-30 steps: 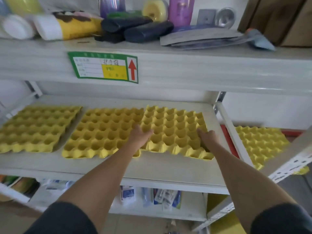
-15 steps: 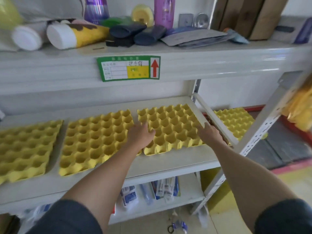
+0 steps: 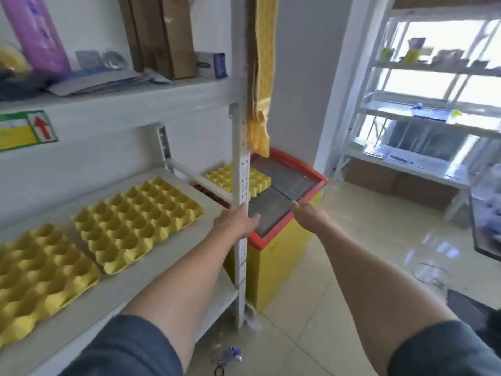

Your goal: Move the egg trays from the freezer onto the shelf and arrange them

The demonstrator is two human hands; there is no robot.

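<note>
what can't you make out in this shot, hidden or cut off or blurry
Head view only:
- Egg tray on the freezer: the shelf post crosses it, so whether it is one tray or a stack is unclear.
- Nearest shelf tray: cut by the left edge.
- Green label: cut off, text blurred.
- Left hand: fingers partly behind the post.
- Far rack: items washed out by window glare.

Both arms extended forward. Left hand (image 3: pixel 235 223) palm down, fingers loosely spread, empty. Right hand (image 3: pixel 309 214) likewise, fingers pointing forward, empty.

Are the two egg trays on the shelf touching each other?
Apart. The head view shows a strip of bare white shelf between the nearer egg tray and the farther egg tray.
</note>
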